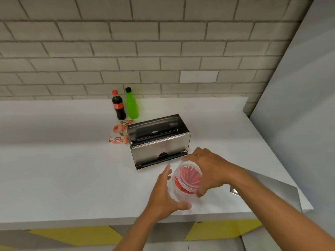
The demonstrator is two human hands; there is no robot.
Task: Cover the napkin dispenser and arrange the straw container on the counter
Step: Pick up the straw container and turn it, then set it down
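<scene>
A clear round straw container (pixel 187 180) holding red and pink straws stands near the counter's front edge. My right hand (pixel 206 171) curls over its far and right rim, fingers touching it. My left hand (pixel 165 192) is spread beside its left wall, thumb under the near side, fingers apart. Just behind stands the steel napkin dispenser (pixel 159 142), its top uncovered and its inside showing. A flat steel plate (pixel 272 189), which may be the dispenser's cover, lies at the right under my right forearm.
A cola bottle (pixel 118 105) and a green soda bottle (pixel 131 104) stand at the back by the brick wall. Floral napkin packets (pixel 119 134) lie left of the dispenser. The white counter (pixel 63 169) ends at the right near a grey wall.
</scene>
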